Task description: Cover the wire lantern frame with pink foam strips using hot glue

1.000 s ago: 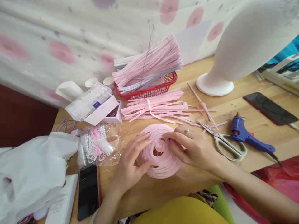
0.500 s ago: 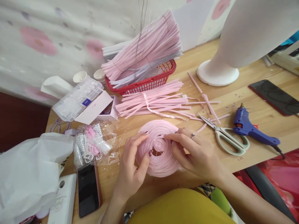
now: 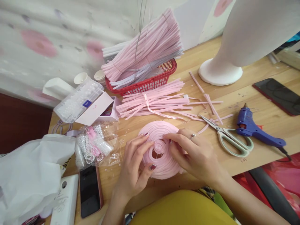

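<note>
A round pink coiled piece (image 3: 161,156) made of wound strips lies on the wooden table (image 3: 257,162) near its front edge. My left hand (image 3: 134,168) grips its left side, thumb underneath and fingers curled over the top. My right hand (image 3: 194,154), with a ring on one finger, pinches the coils just right of the small spiral at the centre. Both hands are closed on the piece. Loose pink strips (image 3: 159,101) lie just behind it.
A red basket (image 3: 142,86) of pink strips stands behind. Scissors (image 3: 231,139) and a blue glue gun (image 3: 255,132) lie at right, a white foam stand (image 3: 220,73) and dark phone (image 3: 277,95) farther back. At left: bead box (image 3: 78,100), bagged beads (image 3: 93,145), phone (image 3: 90,190), white bag (image 3: 30,175).
The camera has tipped and shifted, so the table sits differently in view. My left fingers have curled further over the coil's top; my right fingers stay pinched near its centre.
</note>
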{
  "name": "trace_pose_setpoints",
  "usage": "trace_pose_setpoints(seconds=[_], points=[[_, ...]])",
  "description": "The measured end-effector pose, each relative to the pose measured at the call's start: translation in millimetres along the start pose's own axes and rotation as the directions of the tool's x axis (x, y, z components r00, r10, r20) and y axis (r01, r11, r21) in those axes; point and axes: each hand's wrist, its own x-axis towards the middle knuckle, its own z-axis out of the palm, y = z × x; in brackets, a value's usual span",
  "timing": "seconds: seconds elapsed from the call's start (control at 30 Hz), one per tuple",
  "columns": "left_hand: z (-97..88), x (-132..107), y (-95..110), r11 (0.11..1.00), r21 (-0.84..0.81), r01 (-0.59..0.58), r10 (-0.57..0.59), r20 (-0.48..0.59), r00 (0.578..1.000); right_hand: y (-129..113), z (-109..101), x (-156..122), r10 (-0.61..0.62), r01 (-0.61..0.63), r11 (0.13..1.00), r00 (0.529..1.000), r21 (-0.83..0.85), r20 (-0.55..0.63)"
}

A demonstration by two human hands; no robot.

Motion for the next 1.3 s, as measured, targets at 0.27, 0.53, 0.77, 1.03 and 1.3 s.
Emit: trace_pose_setpoints(seconds=[0.27,0.53,0.77,1.03,1.3], points=[[16.2,-12,7,0.946,-0.265,0.185,-0.23,-0.148,0.962,1,4,5,0.031,-0.031,1.0,0.999,0.001,0.006],[15.8,-7,14,0.87,-0.392,0.299,-0.373,-0.125,0.92,4,0,7,0.017,-0.018,0.999,0.999,0.036,0.035],[17.0,-6,11,0.875,-0.402,0.268,-0.349,-0.14,0.927,5,3,5,0.028,-0.028,0.998,1.0,0.056,0.015],[20.4,-3,10,0.855,-0.44,0.274,-0.378,-0.168,0.911,6,3,4,0.032,-0.034,0.996,0.999,0.085,0.034],[18.1,-4,11,0.866,-0.416,0.278,-0.373,-0.169,0.912,9,4,2,0.009,-0.014,0.993,0.999,0.121,0.04]])
